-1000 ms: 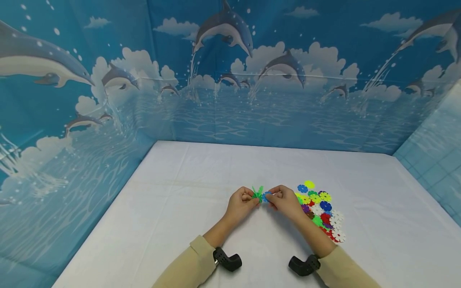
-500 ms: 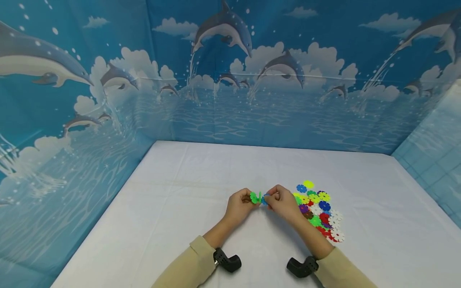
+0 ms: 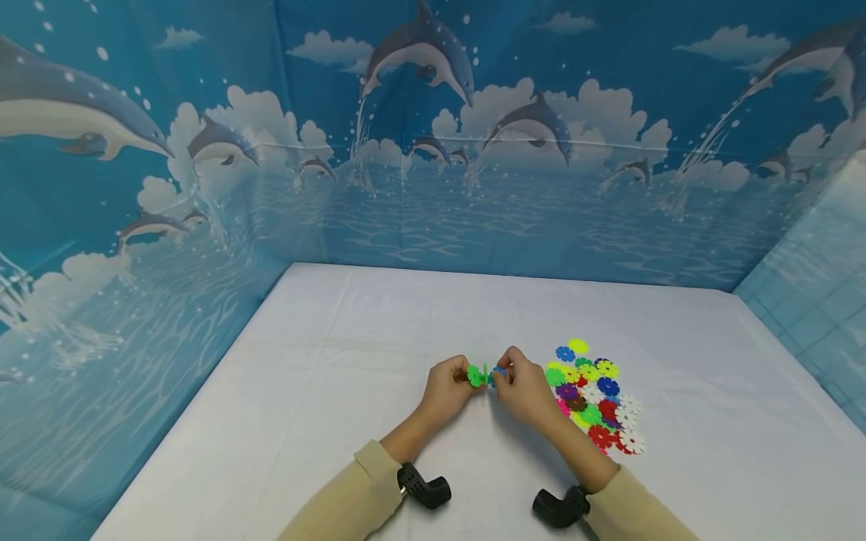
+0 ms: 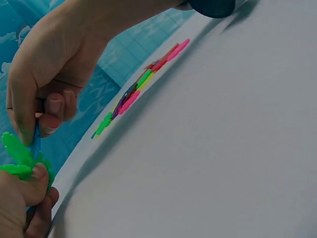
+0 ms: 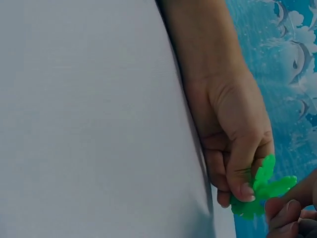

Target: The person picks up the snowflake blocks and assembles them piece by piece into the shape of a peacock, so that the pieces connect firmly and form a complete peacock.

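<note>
In the head view, my left hand (image 3: 444, 391) pinches a small cluster of bright green notched plastic discs (image 3: 476, 376) above the white table. My right hand (image 3: 526, 392) holds a blue notched disc (image 3: 497, 373) between thumb and fingers, up against the green cluster's right side. From the left wrist view, the green discs stand at angles to one another, and the blue disc (image 4: 35, 144) meets them edge-on, mostly hidden by fingers. The right wrist view shows the left thumb on the green pieces (image 5: 275, 186); whether blue and green are interlocked I cannot tell.
Right of my right hand, a pile of loose notched discs lies on the white-covered table (image 3: 338, 353), among them a red disc (image 3: 599, 436), a white disc (image 3: 632, 440) and a yellow disc (image 3: 578, 346). A blue dolphin-print curtain (image 3: 433, 218) stands behind the table.
The green cluster has turned, so a disc face now shows beside the left fingers. My right hand has shifted slightly left and re-angled, still holding the blue disc.
</note>
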`<state>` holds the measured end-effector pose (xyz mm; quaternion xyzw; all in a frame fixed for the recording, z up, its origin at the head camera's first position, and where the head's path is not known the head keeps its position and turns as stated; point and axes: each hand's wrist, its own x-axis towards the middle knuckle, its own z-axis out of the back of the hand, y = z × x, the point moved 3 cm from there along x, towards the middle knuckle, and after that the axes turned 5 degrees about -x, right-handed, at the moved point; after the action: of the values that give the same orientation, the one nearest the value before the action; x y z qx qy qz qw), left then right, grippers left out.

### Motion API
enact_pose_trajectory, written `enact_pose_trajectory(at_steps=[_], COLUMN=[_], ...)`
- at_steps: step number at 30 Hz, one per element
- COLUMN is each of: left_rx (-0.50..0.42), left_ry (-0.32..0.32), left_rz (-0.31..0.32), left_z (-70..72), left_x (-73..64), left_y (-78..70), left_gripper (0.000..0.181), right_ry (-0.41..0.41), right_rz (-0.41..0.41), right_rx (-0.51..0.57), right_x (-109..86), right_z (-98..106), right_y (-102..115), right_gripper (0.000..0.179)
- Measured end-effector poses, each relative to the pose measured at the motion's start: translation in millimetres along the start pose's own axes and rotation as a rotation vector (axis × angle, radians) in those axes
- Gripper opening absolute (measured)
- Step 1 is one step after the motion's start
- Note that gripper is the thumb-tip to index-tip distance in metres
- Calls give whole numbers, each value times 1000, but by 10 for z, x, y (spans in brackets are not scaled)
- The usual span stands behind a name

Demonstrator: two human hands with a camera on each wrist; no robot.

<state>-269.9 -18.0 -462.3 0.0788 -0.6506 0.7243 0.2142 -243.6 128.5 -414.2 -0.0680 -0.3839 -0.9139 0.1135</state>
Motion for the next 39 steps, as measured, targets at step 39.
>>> enact_pose_trajectory(at_steps=[39], left_rx=[-97], left_ry=[77], left_rz=[185], left_z=[43], left_x=[-41], left_y=[-341], left_gripper=[30], right_ry=[79], right_rz=[-253], right_rx=[84], right_x=[301], right_z=[640], right_y=[-706], right_gripper=[33])
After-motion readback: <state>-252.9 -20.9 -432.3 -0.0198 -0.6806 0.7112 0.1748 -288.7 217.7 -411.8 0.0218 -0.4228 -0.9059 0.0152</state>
